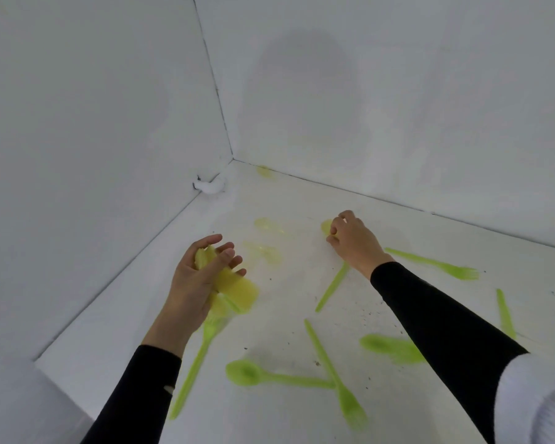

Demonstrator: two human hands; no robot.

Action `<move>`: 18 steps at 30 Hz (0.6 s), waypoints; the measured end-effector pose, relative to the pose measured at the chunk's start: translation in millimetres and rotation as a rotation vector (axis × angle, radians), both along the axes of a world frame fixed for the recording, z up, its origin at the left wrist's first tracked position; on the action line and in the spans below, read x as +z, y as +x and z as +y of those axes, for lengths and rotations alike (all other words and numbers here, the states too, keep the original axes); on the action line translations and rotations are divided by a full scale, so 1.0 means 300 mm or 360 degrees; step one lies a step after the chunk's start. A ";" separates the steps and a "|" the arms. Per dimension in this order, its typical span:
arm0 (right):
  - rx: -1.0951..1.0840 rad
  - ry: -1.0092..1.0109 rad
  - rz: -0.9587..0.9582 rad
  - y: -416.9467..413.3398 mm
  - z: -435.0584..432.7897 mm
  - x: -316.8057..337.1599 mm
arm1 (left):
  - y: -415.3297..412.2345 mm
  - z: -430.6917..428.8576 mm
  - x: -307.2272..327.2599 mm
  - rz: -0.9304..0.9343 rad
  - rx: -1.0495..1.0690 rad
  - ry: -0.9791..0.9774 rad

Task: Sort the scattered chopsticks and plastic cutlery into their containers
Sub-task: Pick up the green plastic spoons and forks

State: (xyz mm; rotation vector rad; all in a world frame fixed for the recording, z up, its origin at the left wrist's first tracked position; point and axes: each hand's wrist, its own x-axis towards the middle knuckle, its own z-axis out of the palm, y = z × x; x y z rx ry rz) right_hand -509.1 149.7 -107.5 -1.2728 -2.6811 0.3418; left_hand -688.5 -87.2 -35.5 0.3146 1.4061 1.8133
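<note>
You are working on a white tabletop point(285, 411) set into a corner where two plain white walls point(93, 107) meet; dark specks are scattered over its middle, and a small white lump point(210, 185) sits at the foot of the left wall just beside the far corner. Your left hand point(202, 277) has its grip curled round a bundle of yellow cutlery point(237, 290), above the left side of the tabletop. Your right hand point(353, 240) reaches toward the far edge, its fingers pinching a yellow piece point(326, 226) that is too blurred to name. Between your hands two pale yellow spoons point(269, 225) lie flat, and a yellow smudge point(265, 171) shows near the far corner. Green cutlery lies spread toward the near and right edges: a long fork point(192, 370) below your left wrist, a green spoon point(247, 373) whose handle touches a second fork point(333, 373), a handle point(332, 288) under your right wrist, a blurred spoon point(388, 347) beside your black sleeve point(446, 331), and a third fork point(436, 264) near the right edge.
</note>
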 end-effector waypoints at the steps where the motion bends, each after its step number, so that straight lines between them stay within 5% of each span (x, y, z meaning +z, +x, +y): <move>1: -0.0012 0.0010 -0.0029 -0.006 0.007 -0.003 | -0.009 -0.005 -0.004 -0.0006 0.0011 0.0001; 5: -0.0009 -0.0030 -0.0059 -0.076 0.028 0.018 | -0.042 -0.019 -0.013 -0.0036 0.0045 0.0003; 12: 0.0293 -0.0028 0.0373 -0.297 -0.048 0.070 | -0.074 -0.026 -0.005 -0.0019 0.0068 -0.0039; 18: 0.0297 -0.0085 -0.0012 -0.410 -0.087 0.018 | -0.104 -0.057 -0.013 -0.0049 0.0109 -0.0040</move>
